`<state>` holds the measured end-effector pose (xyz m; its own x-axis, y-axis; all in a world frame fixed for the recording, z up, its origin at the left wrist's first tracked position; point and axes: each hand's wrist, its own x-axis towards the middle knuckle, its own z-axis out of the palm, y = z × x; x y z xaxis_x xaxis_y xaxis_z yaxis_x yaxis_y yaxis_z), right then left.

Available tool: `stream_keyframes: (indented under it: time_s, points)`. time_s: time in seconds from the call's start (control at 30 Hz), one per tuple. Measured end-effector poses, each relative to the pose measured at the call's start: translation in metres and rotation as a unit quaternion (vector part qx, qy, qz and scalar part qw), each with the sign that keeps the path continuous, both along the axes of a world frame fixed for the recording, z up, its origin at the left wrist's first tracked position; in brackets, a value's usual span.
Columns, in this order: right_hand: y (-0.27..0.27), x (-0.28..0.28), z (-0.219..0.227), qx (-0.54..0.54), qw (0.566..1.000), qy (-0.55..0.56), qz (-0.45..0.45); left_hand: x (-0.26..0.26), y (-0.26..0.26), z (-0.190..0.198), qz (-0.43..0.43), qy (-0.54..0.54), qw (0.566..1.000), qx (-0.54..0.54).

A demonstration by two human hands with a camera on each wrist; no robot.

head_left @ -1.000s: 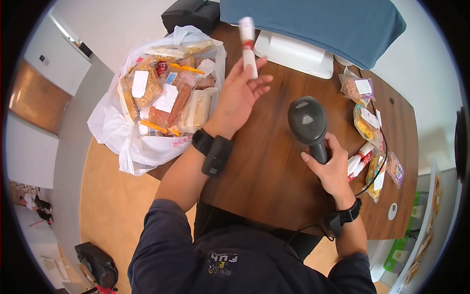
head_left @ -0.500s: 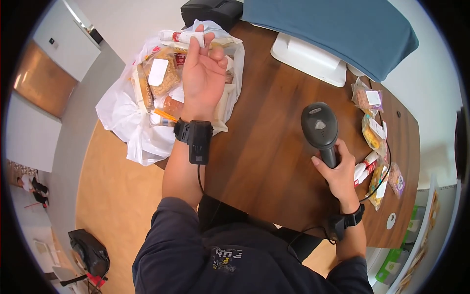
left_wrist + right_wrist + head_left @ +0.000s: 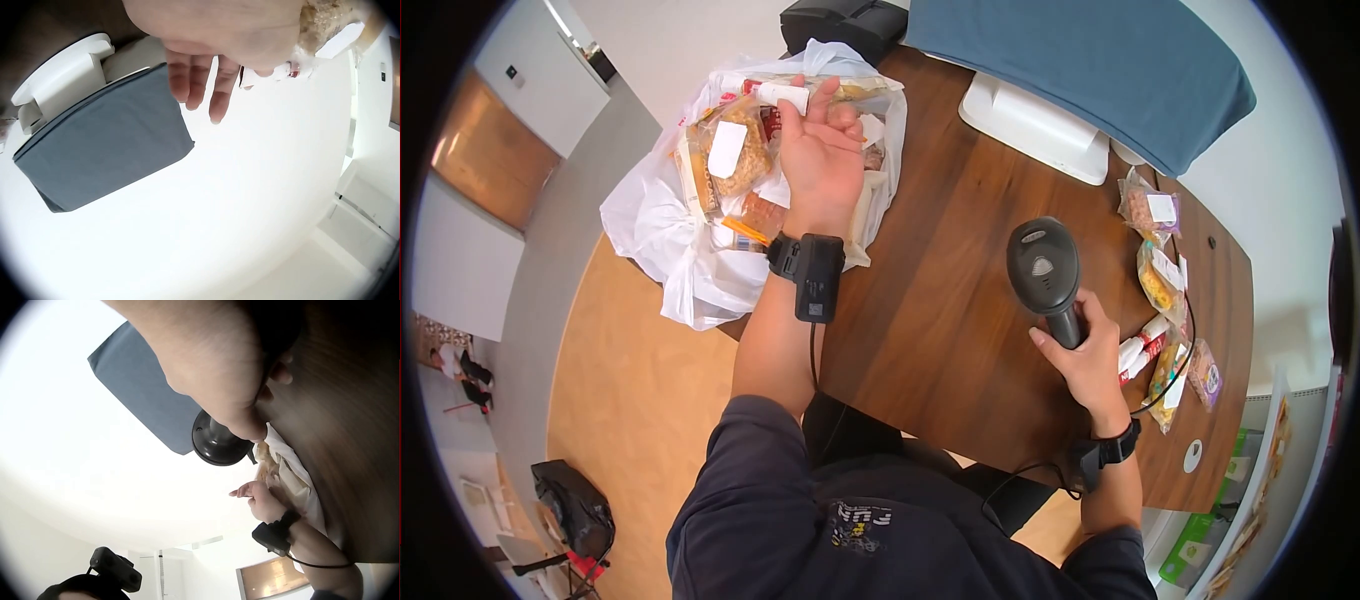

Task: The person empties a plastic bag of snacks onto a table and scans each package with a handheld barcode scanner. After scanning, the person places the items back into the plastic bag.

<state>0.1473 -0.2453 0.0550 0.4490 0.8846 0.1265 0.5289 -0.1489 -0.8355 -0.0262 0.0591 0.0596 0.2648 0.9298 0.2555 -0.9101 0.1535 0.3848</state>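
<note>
Black handheld barcode scanner [image 3: 1043,265]: gripped in the right hand [image 3: 1090,355]. White-and-red wrapped roll [image 3: 785,97]: pinched by the left hand [image 3: 822,165], above the plastic bag [image 3: 648,225].

White plastic bag [image 3: 665,245] sat left on brown wooden table [image 3: 930,300], clear plastic packets [image 3: 1155,285] right, black pistol-shaped scanner [image 3: 1043,268] between.
</note>
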Motion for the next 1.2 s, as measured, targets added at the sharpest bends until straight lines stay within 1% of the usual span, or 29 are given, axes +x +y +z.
stream_keyframes:
  time_s: [0.07,0.13,0.17,0.23,0.27,0.33,0.37,0.43,0.47,0.5,0.53,0.57,0.6,0.63,0.67,0.7,0.73,0.8,0.87,0.93,0.97,1.0,1.03,1.07,1.13,1.17,1.2]
  points:
    - [0.0,-0.001,0.002,-0.005,1.0,-0.003,0.004,0.0,0.0,0.002,0.011,0.002,1.0,-0.021]
    - [0.0,-0.001,0.002,-0.01,1.0,-0.007,0.007,0.001,0.0,0.004,0.028,0.012,0.998,-0.064]
    - [0.0,-0.001,0.001,-0.009,1.0,-0.009,0.013,0.0,0.0,0.005,0.028,0.012,0.997,-0.064]
    - [0.0,-0.002,0.002,-0.009,1.0,-0.012,0.02,-0.003,0.0,0.005,-0.035,0.041,0.995,-0.087]
    - [0.0,-0.002,0.002,-0.01,0.999,-0.022,0.027,-0.003,0.0,0.004,-0.035,0.041,0.995,-0.087]
    - [0.0,-0.003,0.002,-0.011,0.999,-0.032,0.034,0.001,-0.003,0.003,-0.141,0.042,0.989,-0.029]
    - [0.0,-0.004,0.002,-0.003,0.999,-0.033,0.036,0.004,-0.007,0.003,-0.143,0.043,0.988,-0.029]
    - [0.0,-0.005,0.001,0.003,0.999,-0.035,0.031,0.012,-0.018,0.001,-0.245,0.038,0.967,0.053]
    - [0.0,-0.004,0.001,-0.002,0.998,-0.052,0.035,0.015,-0.022,0.0,-0.255,0.039,0.965,0.052]
    - [-0.001,-0.003,0.002,-0.007,0.997,-0.069,0.036,0.02,-0.027,0.0,-0.258,0.083,0.961,0.058]
    - [-0.001,-0.003,0.001,-0.01,0.998,-0.066,0.018,0.026,-0.032,-0.001,-0.265,0.127,0.954,0.066]
    - [-0.001,-0.002,0.001,-0.005,0.998,-0.061,0.026,0.032,-0.038,-0.002,-0.261,0.184,0.943,0.094]
    - [-0.001,-0.001,0.001,0.001,0.998,-0.056,0.033,0.037,-0.044,-0.005,-0.282,0.184,0.937,0.096]
    - [-0.001,-0.001,0.002,0.005,0.998,-0.061,0.033,0.042,-0.048,-0.009,-0.281,0.233,0.925,0.106]
    - [-0.002,0.0,0.001,0.003,0.998,-0.058,0.011,0.046,-0.052,-0.013,-0.279,0.282,0.91,0.118]
    - [-0.002,0.002,-0.001,0.016,0.999,-0.044,0.019,0.049,-0.055,-0.017,-0.296,0.306,0.896,0.123]
    - [-0.002,0.004,-0.002,0.032,0.999,-0.031,0.028,0.053,-0.058,-0.022,-0.313,0.306,0.889,0.131]
    - [-0.003,0.005,0.002,0.036,0.999,-0.033,0.007,0.06,-0.062,-0.035,-0.325,0.356,0.87,0.1]
    - [-0.003,0.008,0.003,0.034,0.999,0.014,0.003,0.065,-0.065,-0.042,-0.355,0.375,0.849,0.111]
    - [-0.004,0.009,0.004,0.04,0.999,0.024,-0.017,0.069,-0.067,-0.042,-0.307,0.409,0.851,0.122]
    - [-0.005,0.01,0.004,0.037,0.999,0.031,-0.024,0.07,-0.069,-0.044,-0.314,0.414,0.844,0.134]
    - [-0.005,0.011,0.003,0.047,0.998,0.035,-0.037,0.072,-0.069,-0.046,-0.291,0.413,0.851,0.142]
    - [-0.005,0.013,0.0,0.043,0.997,0.048,-0.032,0.076,-0.068,-0.048,-0.267,0.411,0.858,0.151]
    - [-0.005,0.014,-0.002,0.036,0.997,0.061,-0.026,0.081,-0.067,-0.05,-0.275,0.416,0.852,0.161]
    - [-0.005,0.014,-0.004,0.047,0.997,0.059,-0.034,0.092,-0.071,-0.056,-0.204,0.424,0.863,0.186]
    - [-0.005,0.014,-0.005,0.051,0.997,0.052,-0.031,0.099,-0.072,-0.058,-0.208,0.427,0.859,0.192]
    - [-0.006,0.013,-0.005,0.056,0.996,0.055,-0.037,0.109,-0.074,-0.06,-0.172,0.437,0.846,0.252]
